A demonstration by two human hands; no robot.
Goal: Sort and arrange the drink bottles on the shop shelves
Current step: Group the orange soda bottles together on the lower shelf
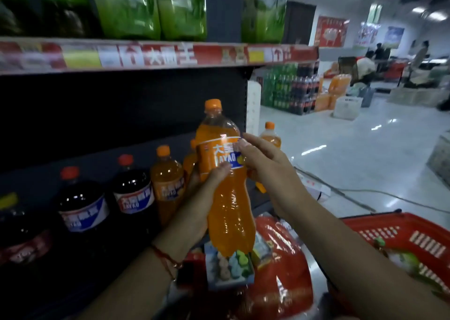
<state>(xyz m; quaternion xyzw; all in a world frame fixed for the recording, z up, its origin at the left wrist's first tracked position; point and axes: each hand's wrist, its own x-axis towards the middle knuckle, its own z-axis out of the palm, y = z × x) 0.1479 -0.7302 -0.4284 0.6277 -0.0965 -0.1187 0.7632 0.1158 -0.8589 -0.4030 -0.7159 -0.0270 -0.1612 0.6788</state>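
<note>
A large orange soda bottle (pixel 226 185) is held upright in front of the shelf, its orange cap at the top and its base hanging just above a small box of pastel sweets (pixel 230 268). The left hand (pixel 202 198) grips the bottle from the left side at its waist, fingers curled behind it and the thumb pressed across the lower edge of the label. The right hand (pixel 263 166) comes in from the right, its fingertips touching the label's right edge while the palm wraps the bottle's side; how far the fingers reach round the back cannot be told. A red string bracelet (pixel 165 256) sits on the left wrist.

To the left of the held bottle, on the dark lower shelf (pixel 97 163), stands a row of bottles: another orange bottle (pixel 168 183) just beside the left hand, then two dark cola bottles with red caps (pixel 132 188) (pixel 81 202) further left. One more orange bottle (pixel 270 135) stands at the shelf's right end, behind the right hand. The upper shelf (pixel 155 56) carries a red price strip and green bottles (pixel 155 10) above it.

Near right lies a red shopping basket (pixel 399 234), and a shiny red packet (pixel 282 258) lies below the bottle. Far right, across the pale floor, stacked drink crates (pixel 292 88) stand.
</note>
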